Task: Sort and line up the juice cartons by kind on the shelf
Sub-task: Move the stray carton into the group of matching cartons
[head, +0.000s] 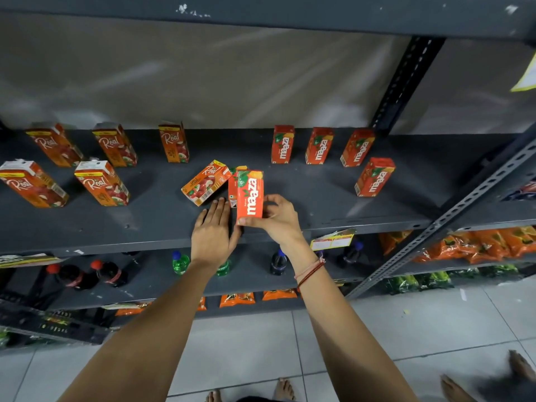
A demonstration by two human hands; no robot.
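On the dark grey shelf (319, 204), my right hand (278, 219) grips a red Maaza carton (250, 197) upright near the front middle. A second Maaza carton (232, 189) stands just behind it, mostly hidden. My left hand (213, 232) lies flat and empty on the shelf beside them. A Real apple carton (205, 182) lies tipped on its side just beyond its fingertips. Several Real cartons (100, 182) stand at the left in two rows. Several Maaza cartons (319, 145) stand at the right, with one (374, 177) nearer the front.
A perforated metal upright (406, 82) and a slanted brace (452, 216) bound the shelf at the right. Soft-drink bottles (108, 274) stand on the shelf below, orange snack packs (478, 243) to the right. Bare feet (519, 365) of another person are on the tiled floor.
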